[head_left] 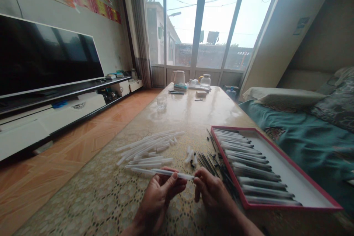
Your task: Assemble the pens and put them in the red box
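My left hand (162, 193) is closed round a translucent white pen (177, 174), thumb on top, and holds it almost level above the table. At the pen's right end, my right hand (211, 188) pinches with thumb and forefinger; its fingers hide the tip. Just beyond my left hand lie loose white pen barrels (149, 145), some touching. Thin dark refills (206, 162) lie beyond my right hand, beside small clear caps (189, 153) and small black plugs (191, 163). To the right, a red-rimmed tray (300, 167) holds a row of pens with dark ends (257, 171).
The long table (96, 191) has a patterned cover. A drinking glass (161, 103) stands farther off on the left. At the far end are a pitcher (179, 77), a glass teapot (205, 80) and a small box (201, 93). A sofa with a teal cover (276, 125) borders the right side.
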Demonstrator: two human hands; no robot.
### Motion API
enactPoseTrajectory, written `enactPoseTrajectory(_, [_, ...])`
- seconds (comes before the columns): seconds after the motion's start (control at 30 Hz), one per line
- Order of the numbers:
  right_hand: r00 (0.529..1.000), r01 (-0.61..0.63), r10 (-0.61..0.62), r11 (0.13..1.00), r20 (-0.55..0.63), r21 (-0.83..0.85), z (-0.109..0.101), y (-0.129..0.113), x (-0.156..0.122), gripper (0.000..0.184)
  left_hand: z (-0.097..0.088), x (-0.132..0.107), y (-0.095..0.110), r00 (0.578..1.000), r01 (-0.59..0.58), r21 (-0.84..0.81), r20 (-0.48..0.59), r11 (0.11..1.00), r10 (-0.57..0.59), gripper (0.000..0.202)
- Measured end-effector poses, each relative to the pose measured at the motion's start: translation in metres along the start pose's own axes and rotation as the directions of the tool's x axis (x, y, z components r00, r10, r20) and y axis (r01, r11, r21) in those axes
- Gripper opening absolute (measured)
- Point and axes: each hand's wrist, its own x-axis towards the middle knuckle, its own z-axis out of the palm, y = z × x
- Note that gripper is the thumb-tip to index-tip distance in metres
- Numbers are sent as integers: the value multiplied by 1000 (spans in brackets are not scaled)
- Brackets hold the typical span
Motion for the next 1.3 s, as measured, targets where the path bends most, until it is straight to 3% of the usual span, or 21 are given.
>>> enactPoseTrajectory(0.13, [1000, 11, -11, 1000, 18, -12, -1, 2, 0, 46, 0, -2, -1, 1000, 17, 12, 18, 1000, -17, 22])
enactPoseTrajectory(0.33, [999, -24, 24, 999, 25, 28, 0, 1, 0, 34, -1, -2, 0, 1000, -3, 3, 6, 1000, 3, 23])
enactPoseTrajectory(0.5, [1000, -12, 11, 1000, 9, 25, 2, 6, 1, 50, 1, -1, -1, 1000, 6, 16, 14, 1000, -6, 23])
enactPoseTrajectory(0.7, [999, -37, 35, 998, 32, 42, -1, 1, 0, 35, 1, -1, 0, 1000, -6, -7, -2, 1000, 6, 23])
enactPoseTrajectory(0.87, [999, -33, 31, 998, 39, 52, 1, 4, 0, 46, 1, -1, -1, 1000, 1, 23, 27, 1000, -2, 21])
enactPoseTrajectory(1.07, [998, -36, 35, 999, 46, 39, -2, -1, 0, 35, 1, -2, 0, 1000, -6, 8, 16, 1000, 6, 21])
enactPoseTrajectory(1.3, [999, -39, 37, 998, 33, 50, 0, 2, -1, 46, 1, -2, -1, 1000, 7, 21, 11, 1000, -7, 23])
